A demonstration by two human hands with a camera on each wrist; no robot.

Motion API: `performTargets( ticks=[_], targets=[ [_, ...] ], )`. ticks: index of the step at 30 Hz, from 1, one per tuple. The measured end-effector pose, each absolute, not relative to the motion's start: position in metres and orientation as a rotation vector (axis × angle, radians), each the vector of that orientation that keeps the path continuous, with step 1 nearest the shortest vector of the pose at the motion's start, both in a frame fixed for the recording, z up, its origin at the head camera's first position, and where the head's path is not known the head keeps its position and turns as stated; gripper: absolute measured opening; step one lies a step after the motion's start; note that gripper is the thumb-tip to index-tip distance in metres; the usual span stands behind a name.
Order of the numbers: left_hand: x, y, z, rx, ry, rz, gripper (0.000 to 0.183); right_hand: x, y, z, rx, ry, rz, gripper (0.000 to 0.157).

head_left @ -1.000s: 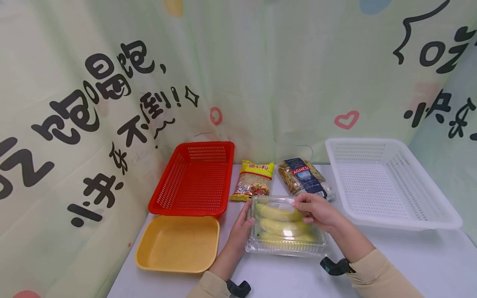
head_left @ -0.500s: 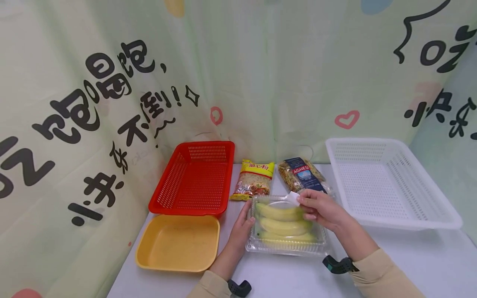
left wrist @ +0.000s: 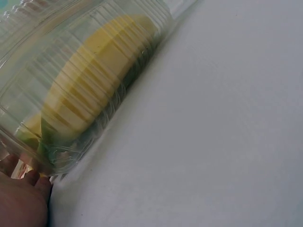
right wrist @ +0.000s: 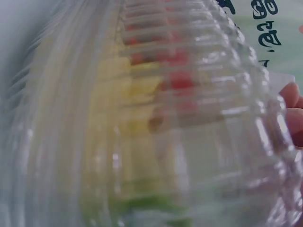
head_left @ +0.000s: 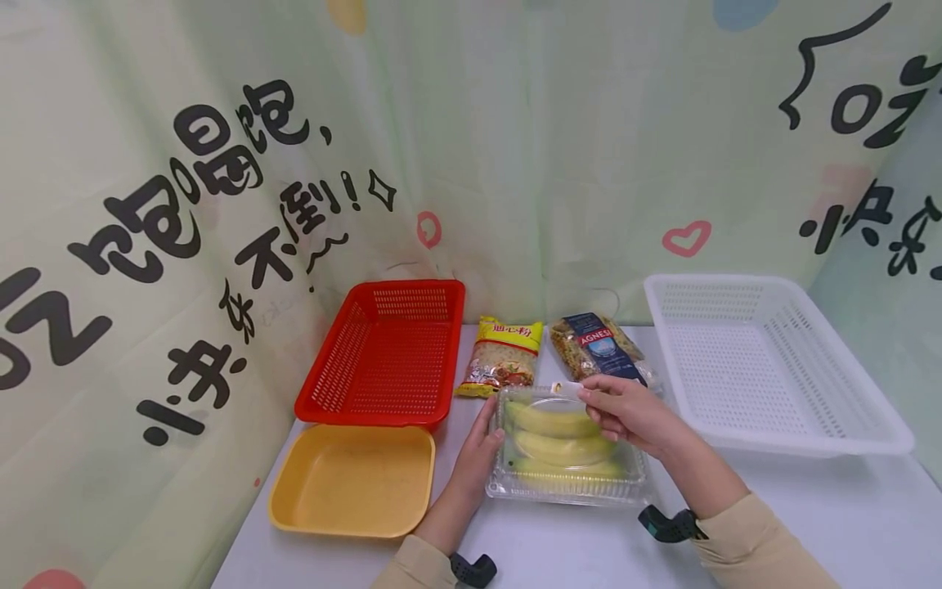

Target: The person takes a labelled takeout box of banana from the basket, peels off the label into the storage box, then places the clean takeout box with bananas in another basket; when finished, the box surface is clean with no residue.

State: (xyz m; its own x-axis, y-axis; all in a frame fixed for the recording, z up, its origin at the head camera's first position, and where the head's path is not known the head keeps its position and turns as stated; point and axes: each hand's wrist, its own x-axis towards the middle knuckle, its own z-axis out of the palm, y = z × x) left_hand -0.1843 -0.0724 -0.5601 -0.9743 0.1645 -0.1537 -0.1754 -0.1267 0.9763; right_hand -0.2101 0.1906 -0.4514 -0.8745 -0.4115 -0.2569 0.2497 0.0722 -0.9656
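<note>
A clear plastic clamshell box (head_left: 567, 492) with several bananas (head_left: 562, 447) inside lies on the table. Against its left side rests my left hand (head_left: 474, 454), fingers fairly straight; the left wrist view has these fingertips (left wrist: 31, 177) at a lower corner of the box. Over the box's far right part, my right hand (head_left: 625, 413) pinches a white paper label (head_left: 567, 388) between thumb and fingers. The label lies across the far rim; whether it sticks there cannot be told. In the right wrist view the box wall (right wrist: 156, 142) fills most of the picture, blurred.
Behind the box lie a yellow-topped pasta bag (head_left: 502, 356) and a dark-labelled pasta bag (head_left: 599, 348). At left stand a red basket (head_left: 379, 417) and a yellow tub (head_left: 353, 528). A large white basket (head_left: 780, 438) stands at right. A printed curtain (head_left: 545, 164) closes off the back.
The white label, earlier over the lid, was lifted at the far right part and now lies flatter along the far rim. My right hand shifted slightly; the left hand stayed put.
</note>
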Motion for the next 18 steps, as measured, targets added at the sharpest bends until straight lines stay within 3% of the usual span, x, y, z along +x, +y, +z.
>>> performTargets(
  ticks=[3, 11, 18],
  targets=[
    [-0.185, -0.072, -0.558, -0.022, 1.937, 2.182, 0.062, -0.210, 0.190, -0.451, -0.169, 1.937, -1.820, 0.042],
    [-0.183, -0.071, -0.545, -0.085, 2.309, 2.068, 0.054, -0.209, 0.191, -0.448, -0.185, 1.960, -1.788, 0.031],
    [-0.174, -0.071, -0.509, 0.163, 2.659, 2.029, 0.040, -0.209, 0.190, -0.444, -0.186, 2.041, -1.684, 0.041]
  ],
)
